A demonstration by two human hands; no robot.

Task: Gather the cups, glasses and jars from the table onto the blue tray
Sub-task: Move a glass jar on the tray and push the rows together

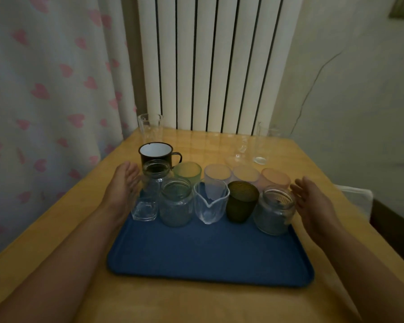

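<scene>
The blue tray [208, 257] lies on the yellow table. Its far half holds several vessels: a square clear bottle [149, 197], a glass jar [176, 202], a clear spouted pitcher [210, 203], a dark green tumbler [241, 201] and another jar [274, 210], with frosted cups [188, 171] behind. A dark enamel mug [157, 153] stands at the back left. My left hand [124, 185] is open just left of the square bottle. My right hand [312, 203] is open just right of the right jar. Three clear glasses stand off the tray: one tall [150, 128], two at the back right [261, 145].
A white radiator [215, 61] stands behind the table [312, 159]. A heart-patterned curtain [44, 89] hangs on the left. A white cloth [357, 197] shows past the table's right edge. The near half of the tray is bare blue.
</scene>
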